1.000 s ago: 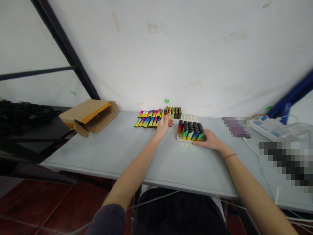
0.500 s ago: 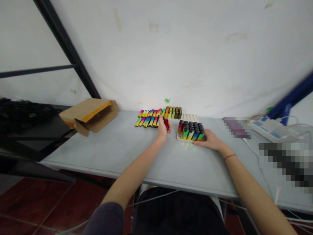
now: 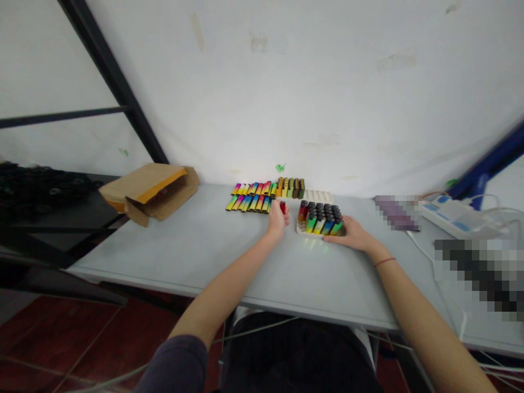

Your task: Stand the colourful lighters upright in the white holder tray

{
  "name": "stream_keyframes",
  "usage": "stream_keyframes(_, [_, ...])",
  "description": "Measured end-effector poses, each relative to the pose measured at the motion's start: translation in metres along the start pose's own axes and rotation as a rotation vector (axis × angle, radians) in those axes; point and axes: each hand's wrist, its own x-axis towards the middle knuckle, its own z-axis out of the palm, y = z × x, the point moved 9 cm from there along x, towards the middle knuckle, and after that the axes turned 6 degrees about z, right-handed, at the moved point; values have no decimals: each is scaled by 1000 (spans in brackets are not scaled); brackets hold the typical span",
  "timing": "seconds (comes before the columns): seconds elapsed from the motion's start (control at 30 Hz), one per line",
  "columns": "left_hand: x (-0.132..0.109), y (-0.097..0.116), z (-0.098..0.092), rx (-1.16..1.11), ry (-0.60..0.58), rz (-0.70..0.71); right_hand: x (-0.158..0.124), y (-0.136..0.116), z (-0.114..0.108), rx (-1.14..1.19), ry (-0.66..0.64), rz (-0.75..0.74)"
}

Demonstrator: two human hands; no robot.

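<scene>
My left hand (image 3: 278, 218) is closed around a red lighter (image 3: 283, 207), whose upper end shows above the fingers. Just right of it stands a white tray (image 3: 311, 235) with several black-topped lighters (image 3: 323, 218) upright in it; bare holes show at its left front corner. The thumb and fingers of my right hand (image 3: 352, 233) grip the tray's right side. Beyond my left hand, two rows of rainbow-coloured lighters (image 3: 248, 203) lie flat on the table. An upright block of yellow, green and brown lighter-shaped pieces (image 3: 290, 188) stands by the wall.
Behind the filled tray lies another white holed tray (image 3: 321, 196). An open cardboard box (image 3: 151, 188) sits at the left end of the grey table (image 3: 245, 262). To the right are a white power strip (image 3: 450, 215) and cables. Dark items (image 3: 45, 188) lie on a rack at left.
My left hand has moved slightly right and toward me with the red lighter, away from the laid-out rows and closer to the filled tray. My right hand has stayed at the tray.
</scene>
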Motion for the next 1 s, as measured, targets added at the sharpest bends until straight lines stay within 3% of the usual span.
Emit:
stream_keyframes(0.73, [4,-7,-3,16,-35,-24,1,-2,-2,-11,-8,9])
stream_keyframes(0.9, [8,-5,0,94,-85,57,0,-4,-2,20,-15,16])
stream_keyframes(1.0, [11,5,3,249,-138,213,0,-6,-3,36,-16,16])
